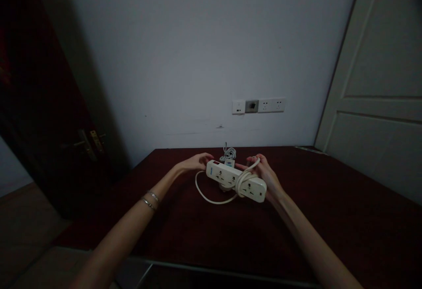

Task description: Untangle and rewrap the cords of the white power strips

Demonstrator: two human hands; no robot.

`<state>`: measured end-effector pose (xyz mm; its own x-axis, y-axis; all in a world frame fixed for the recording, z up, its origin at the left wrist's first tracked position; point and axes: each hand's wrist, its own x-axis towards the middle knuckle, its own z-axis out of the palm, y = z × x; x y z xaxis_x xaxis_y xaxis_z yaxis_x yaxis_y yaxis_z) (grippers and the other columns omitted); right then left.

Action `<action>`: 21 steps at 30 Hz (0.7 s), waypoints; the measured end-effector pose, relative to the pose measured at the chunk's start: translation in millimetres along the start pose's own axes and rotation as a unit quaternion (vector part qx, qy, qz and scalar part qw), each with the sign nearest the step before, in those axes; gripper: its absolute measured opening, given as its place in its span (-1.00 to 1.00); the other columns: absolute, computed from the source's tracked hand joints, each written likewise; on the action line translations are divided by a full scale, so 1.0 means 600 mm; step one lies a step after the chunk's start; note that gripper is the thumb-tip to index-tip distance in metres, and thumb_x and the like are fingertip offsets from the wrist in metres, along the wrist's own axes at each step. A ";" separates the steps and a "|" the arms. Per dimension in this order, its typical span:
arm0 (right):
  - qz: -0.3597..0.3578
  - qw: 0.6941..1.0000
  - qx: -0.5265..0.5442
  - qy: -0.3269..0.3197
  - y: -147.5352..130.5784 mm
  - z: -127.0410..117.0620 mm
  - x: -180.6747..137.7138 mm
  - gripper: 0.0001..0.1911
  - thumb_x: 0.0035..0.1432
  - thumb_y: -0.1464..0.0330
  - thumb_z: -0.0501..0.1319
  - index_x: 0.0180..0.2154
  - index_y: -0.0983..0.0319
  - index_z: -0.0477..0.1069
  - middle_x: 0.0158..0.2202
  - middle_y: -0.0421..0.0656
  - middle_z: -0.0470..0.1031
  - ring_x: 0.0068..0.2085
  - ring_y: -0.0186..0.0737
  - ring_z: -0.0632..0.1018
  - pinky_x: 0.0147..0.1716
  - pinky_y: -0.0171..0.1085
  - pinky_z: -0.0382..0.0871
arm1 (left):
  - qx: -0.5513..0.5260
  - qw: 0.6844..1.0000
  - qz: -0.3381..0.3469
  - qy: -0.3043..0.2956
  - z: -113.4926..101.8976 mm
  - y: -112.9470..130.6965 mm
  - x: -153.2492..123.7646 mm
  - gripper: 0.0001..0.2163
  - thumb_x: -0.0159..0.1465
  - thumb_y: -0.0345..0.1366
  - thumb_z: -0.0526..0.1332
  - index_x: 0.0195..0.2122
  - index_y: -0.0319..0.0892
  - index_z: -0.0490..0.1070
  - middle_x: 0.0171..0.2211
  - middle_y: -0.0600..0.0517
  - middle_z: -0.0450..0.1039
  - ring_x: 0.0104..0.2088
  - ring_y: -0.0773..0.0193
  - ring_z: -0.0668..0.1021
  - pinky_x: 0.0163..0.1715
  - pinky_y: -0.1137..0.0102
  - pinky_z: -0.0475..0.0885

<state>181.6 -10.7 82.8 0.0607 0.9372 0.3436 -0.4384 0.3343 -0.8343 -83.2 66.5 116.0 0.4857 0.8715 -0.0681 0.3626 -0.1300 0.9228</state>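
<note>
A white power strip (231, 178) is held a little above a dark red table (204, 232), tilted down to the right. Its white cord (211, 195) is wound round the strip's right part and hangs in a loop below. My right hand (265, 175) is behind the strip's right end, fingers closed on the strip and cord. My left hand (197, 162) is at the strip's left end, fingers curled toward it, touching it. Two bracelets (150, 200) are on my left wrist. A small white charger with coiled cable (228, 155) lies just behind the strip.
Wall sockets (259, 105) sit on the grey wall above the table. A dark wooden door with a handle (86, 144) stands at the left, a white door (379, 104) at the right. The table's front edge runs near the bottom.
</note>
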 end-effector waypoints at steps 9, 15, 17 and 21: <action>-0.013 0.996 -0.083 0.034 -0.002 -0.016 0.019 -0.76 0.04 0.15 0.13 -0.30 0.10 0.16 -0.44 -0.26 0.34 -0.46 -0.21 0.49 -0.50 -0.20 0.41 | -0.035 0.988 0.113 -0.102 0.027 0.061 -0.025 -0.70 0.03 -0.28 0.27 -0.20 -0.29 0.41 -0.39 -0.06 0.42 -0.47 0.35 0.45 -0.53 0.49 0.34; -0.208 0.866 -0.452 0.051 -0.040 -0.056 0.033 -0.79 0.04 0.17 0.15 -0.37 0.16 0.42 -0.33 -0.13 0.31 -0.27 -0.13 0.41 -0.27 -0.12 0.34 | -0.018 0.973 0.184 0.140 -0.008 0.106 -0.020 -0.79 0.06 -0.21 0.25 -0.43 -0.31 0.45 -0.55 -0.01 0.41 -0.59 0.42 0.38 -0.66 0.57 0.22; -0.256 0.840 -0.479 0.007 -0.059 -0.054 0.026 -0.81 0.07 0.20 0.15 -0.41 0.17 0.42 -0.30 -0.12 0.33 -0.23 -0.13 0.41 -0.19 -0.12 0.30 | -0.016 0.960 0.191 0.203 -0.022 0.121 -0.020 -0.78 0.06 -0.20 0.26 -0.49 -0.30 0.44 -0.64 0.03 0.35 -0.67 0.46 0.32 -0.73 0.58 0.15; -0.210 0.855 -0.451 -0.146 -0.082 -0.030 -0.008 -0.80 0.12 0.22 0.13 -0.43 0.19 0.39 -0.43 -0.19 0.41 -0.35 -0.21 0.43 -0.30 -0.25 0.30 | -0.045 0.931 0.199 0.302 -0.037 0.142 -0.022 -0.74 0.06 -0.14 0.25 -0.55 -0.29 0.40 -0.72 0.09 0.25 -0.77 0.49 0.24 -0.82 0.55 0.03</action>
<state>218.9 -29.7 114.9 -0.2406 0.6945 0.6781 0.4457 0.6996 -0.5585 -76.2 54.5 204.0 0.0223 0.8737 0.4860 0.1679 -0.4825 0.8597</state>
